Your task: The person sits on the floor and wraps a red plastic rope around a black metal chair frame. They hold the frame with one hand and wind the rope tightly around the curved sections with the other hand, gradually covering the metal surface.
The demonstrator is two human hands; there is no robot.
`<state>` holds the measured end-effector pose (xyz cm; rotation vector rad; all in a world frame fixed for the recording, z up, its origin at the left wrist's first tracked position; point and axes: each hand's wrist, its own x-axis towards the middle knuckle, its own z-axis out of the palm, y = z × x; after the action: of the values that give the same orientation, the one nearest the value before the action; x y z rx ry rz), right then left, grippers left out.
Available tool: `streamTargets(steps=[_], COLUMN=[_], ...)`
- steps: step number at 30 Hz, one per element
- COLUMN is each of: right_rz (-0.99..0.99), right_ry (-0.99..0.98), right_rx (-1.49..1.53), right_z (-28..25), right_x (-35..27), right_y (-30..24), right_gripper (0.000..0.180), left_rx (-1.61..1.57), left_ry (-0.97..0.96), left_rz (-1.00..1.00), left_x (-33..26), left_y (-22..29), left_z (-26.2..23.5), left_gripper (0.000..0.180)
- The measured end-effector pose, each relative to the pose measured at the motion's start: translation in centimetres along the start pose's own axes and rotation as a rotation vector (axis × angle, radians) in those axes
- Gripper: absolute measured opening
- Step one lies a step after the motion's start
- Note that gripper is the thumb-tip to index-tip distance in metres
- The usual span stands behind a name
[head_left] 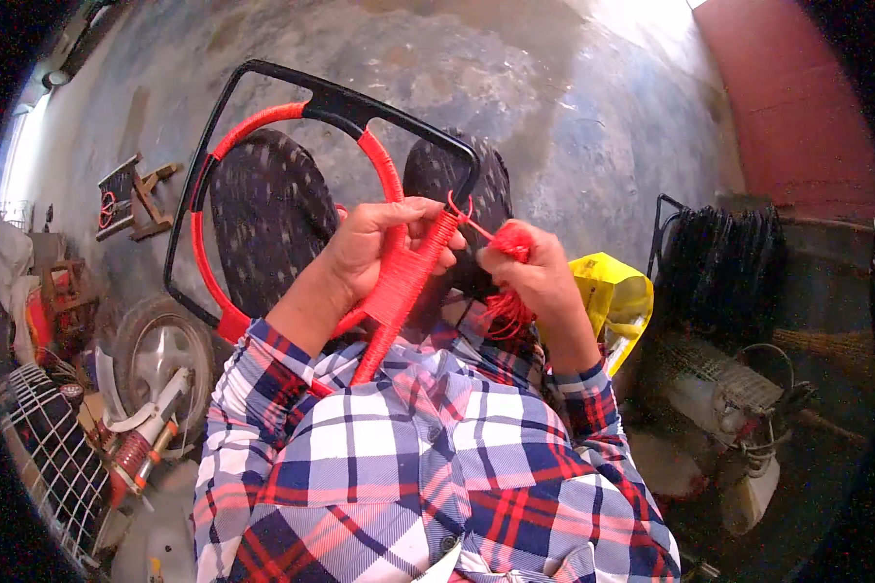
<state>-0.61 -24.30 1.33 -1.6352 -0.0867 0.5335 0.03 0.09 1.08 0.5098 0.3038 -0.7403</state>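
Across my lap rests a black frame [226, 109] with rounded corners and a ring inside it, large parts of both wrapped tightly in red cord [399, 284]. My left hand [371, 245] is closed round the wrapped part where ring and frame side meet, its thumb and fingertips near the upper end of the wrapping. A loose loop of cord stands round the bar there. From it a short strand runs to my right hand [535, 272], whose fingers are closed on a bundle of red cord [511, 309] that hangs below the fist.
A yellow bag [612, 291] stands by my right forearm. Further right is a stack of black frames [719, 257] beside a machine [719, 389]. To the left are a small wooden stool [146, 194], a wheel [170, 340] and a white wire rack [53, 457]. Concrete floor [408, 58] lies ahead.
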Motion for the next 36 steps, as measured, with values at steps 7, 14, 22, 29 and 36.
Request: streamTargets(steps=[7,14,22,29,36], right_rz=[-0.057,0.053,0.079,0.195,0.052], right_ry=[0.144,0.243,0.228,0.328,0.307], right_rx=[0.052,0.472,0.472,0.439,0.245], right_z=[-1.1,-1.0,-1.2,-2.4,-5.5], right_x=[-1.9,-1.8,-2.6,-2.0,1.2], right_y=[2.1,2.2,3.4,2.8,5.5], right_gripper=[0.022,0.026,0.022,0.008,0.039], left_rx=[0.003,0.002,-0.020,-0.039,-0.042], left_ry=[-0.006,-0.065,-0.068,0.078,-0.017], left_rz=[0.015,0.032,0.027,0.022,-0.012], left_x=[-0.2,0.2,0.3,-0.3,0.0], left_y=[0.3,0.2,0.4,0.9,0.0], left_z=[0.5,-0.4,-0.3,1.4,-0.2], left_gripper=[0.039,0.030,0.032,0.044,0.035])
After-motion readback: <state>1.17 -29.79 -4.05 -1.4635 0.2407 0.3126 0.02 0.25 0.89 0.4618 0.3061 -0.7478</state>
